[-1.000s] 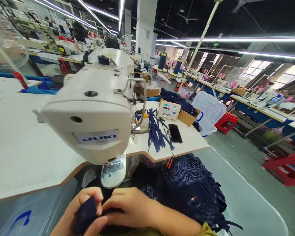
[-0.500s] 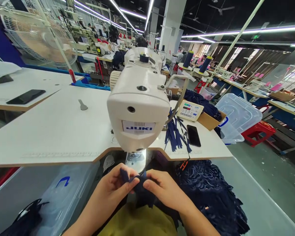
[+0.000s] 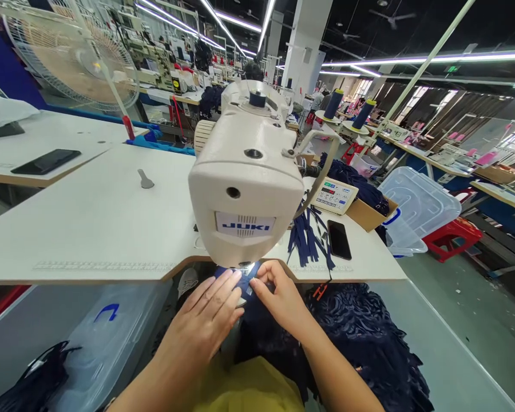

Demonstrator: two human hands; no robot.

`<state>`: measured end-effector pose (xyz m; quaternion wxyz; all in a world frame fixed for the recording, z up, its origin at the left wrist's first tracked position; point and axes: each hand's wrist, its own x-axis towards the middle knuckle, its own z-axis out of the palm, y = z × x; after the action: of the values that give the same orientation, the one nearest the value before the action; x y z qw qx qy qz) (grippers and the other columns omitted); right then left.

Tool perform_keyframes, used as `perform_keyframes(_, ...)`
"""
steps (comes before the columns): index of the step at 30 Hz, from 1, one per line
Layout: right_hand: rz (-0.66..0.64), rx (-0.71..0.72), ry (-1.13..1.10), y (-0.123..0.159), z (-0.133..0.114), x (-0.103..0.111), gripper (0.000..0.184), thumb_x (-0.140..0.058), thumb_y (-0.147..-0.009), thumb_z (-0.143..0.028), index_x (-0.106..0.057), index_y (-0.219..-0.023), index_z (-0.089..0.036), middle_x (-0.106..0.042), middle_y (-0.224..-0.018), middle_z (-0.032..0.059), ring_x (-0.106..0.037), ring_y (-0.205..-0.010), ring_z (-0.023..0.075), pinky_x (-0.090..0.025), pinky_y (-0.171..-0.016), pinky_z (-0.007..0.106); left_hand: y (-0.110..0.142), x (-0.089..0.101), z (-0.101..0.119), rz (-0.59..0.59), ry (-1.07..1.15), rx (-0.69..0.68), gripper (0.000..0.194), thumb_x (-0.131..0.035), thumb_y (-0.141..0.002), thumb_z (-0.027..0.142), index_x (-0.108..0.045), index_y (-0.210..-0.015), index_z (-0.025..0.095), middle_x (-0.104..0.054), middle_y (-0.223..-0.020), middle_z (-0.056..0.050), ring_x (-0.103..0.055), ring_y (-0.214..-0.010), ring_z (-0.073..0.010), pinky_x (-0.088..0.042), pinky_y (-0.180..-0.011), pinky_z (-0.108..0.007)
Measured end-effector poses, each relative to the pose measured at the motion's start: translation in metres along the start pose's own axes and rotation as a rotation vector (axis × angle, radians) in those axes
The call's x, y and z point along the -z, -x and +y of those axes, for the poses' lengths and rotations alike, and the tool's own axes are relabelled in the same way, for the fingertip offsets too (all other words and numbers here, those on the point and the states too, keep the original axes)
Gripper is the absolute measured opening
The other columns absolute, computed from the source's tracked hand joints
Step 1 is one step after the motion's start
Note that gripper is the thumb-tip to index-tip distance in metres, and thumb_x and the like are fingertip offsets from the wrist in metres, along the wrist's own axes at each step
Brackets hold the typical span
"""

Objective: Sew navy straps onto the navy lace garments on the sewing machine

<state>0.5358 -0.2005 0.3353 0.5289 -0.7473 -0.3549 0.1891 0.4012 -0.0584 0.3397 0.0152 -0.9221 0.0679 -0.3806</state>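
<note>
Now, JUKI machine: from my remote seat I see the sewing machine [image 3: 244,189] standing at the notch in the worktop's [image 3: 90,229] front edge.
Navy cloth: the navy cloth piece [image 3: 246,284] lies directly under the machine's head, just off that notch, between the two hands and partly covered by them.
Left hand: my left hand [image 3: 210,312] is flat and unclenched, its straight fingers resting over the cloth's left side.
Right hand: my right hand [image 3: 281,294] is half curled, thumb on the cloth's right side; whether the grip pinches or merely presses, I cannot tell.
Under the head: I judge the step in hand to be positioning the cloth for stitching; the needle is hidden from me.
Cloth alignment: the next move calls, I think, for keeping the cloth flat and the fingers clear.
Right front corner: navy strips [image 3: 306,237] lie near a phone [image 3: 339,239].
</note>
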Motion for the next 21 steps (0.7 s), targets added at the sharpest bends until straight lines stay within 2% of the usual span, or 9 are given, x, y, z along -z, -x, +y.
perform_keyframes(2,0.013,0.042,-0.022,0.000,0.002,0.002,0.014,-0.054,-0.089,-0.028,-0.050,-0.101,-0.022,-0.055,-0.077,-0.0035,-0.052,-0.071,0.0137,-0.042,-0.069,0.026,0.002,-0.003,-0.001,-0.047,0.008,-0.021,0.029,-0.051,-0.092,0.021,-0.057,-0.118,0.011,-0.063,-0.125,-0.012,-0.056,-0.118,-0.0217,-0.036,-0.102,-0.036)
perform_keyframes(6,0.040,0.166,0.029,0.000,0.005,0.005,0.026,-0.049,-0.091,-0.020,-0.053,-0.117,-0.023,-0.059,-0.092,0.0011,-0.054,-0.088,0.0159,-0.043,-0.082,0.029,0.013,-0.010,0.003,-0.030,0.078,0.127,0.031,-0.050,-0.094,0.026,-0.056,-0.124,0.023,-0.065,-0.124,-0.004,-0.059,-0.115,-0.0175,-0.030,-0.102,-0.035)
perform_keyframes(9,0.038,0.259,0.095,-0.002,0.006,0.005,0.030,-0.050,-0.092,-0.017,-0.055,-0.120,-0.025,-0.059,-0.101,0.0029,-0.053,-0.097,0.0168,-0.042,-0.090,0.030,0.020,-0.014,0.009,-0.009,0.088,0.211,0.033,-0.049,-0.094,0.030,-0.054,-0.127,0.030,-0.064,-0.125,0.000,-0.060,-0.113,-0.0166,-0.029,-0.100,-0.036)
perform_keyframes(16,0.018,0.287,0.181,-0.016,0.001,0.001,0.019,-0.046,-0.094,-0.018,-0.063,-0.101,-0.022,-0.055,-0.098,0.0045,-0.053,-0.095,0.0169,-0.043,-0.087,0.030,0.019,-0.017,0.014,0.012,-0.097,0.236,0.037,-0.047,-0.096,0.031,-0.049,-0.132,0.026,-0.059,-0.131,-0.003,-0.061,-0.110,-0.0162,-0.031,-0.094,-0.035)
perform_keyframes(21,0.029,0.285,0.225,-0.022,-0.002,-0.002,0.019,-0.045,-0.094,-0.018,-0.062,-0.087,-0.021,-0.054,-0.093,0.0043,-0.053,-0.092,0.0172,-0.043,-0.085,0.030,0.018,-0.019,0.014,0.009,-0.135,0.245,0.040,-0.049,-0.095,0.032,-0.048,-0.134,0.024,-0.058,-0.131,-0.003,-0.061,-0.111,-0.0167,-0.031,-0.092,-0.035)
